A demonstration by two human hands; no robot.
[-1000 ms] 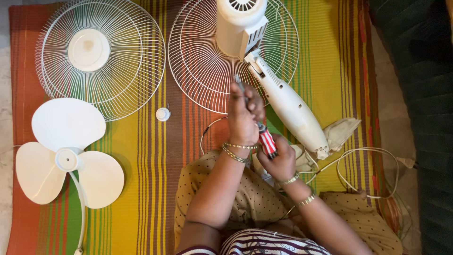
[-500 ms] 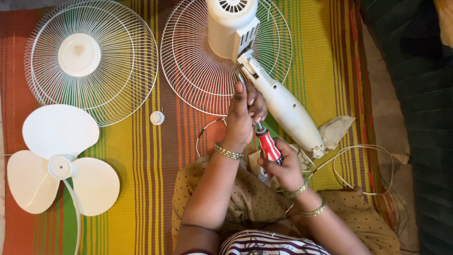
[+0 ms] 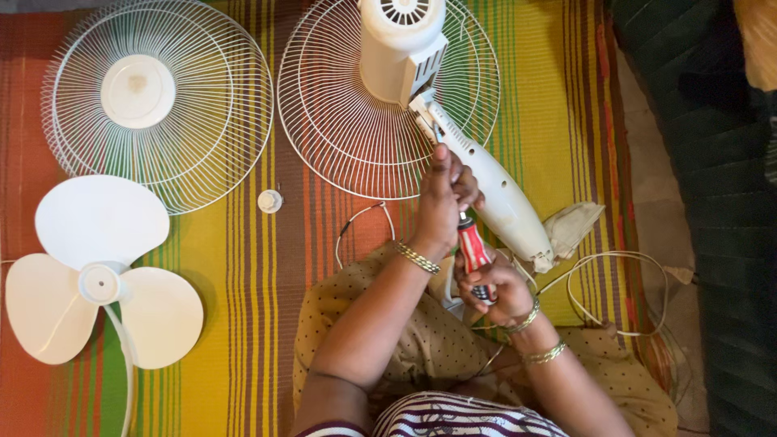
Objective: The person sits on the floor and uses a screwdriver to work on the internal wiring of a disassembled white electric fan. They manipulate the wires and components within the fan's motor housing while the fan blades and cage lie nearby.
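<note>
1. Head view: right hand wrapped around red-handled screwdriver, tip aimed at the white fan body lying across a wire guard.
2. Left hand fingers closed on the shaft, apparently steadying it.
3. Fan blade lies well apart.

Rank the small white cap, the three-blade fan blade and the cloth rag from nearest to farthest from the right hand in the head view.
From the right hand:
1. Cloth rag, just to its right, beside the fan neck.
2. Small white cap, on the mat to the left, past the other arm.
3. Fan blade, at the far left edge.
</note>
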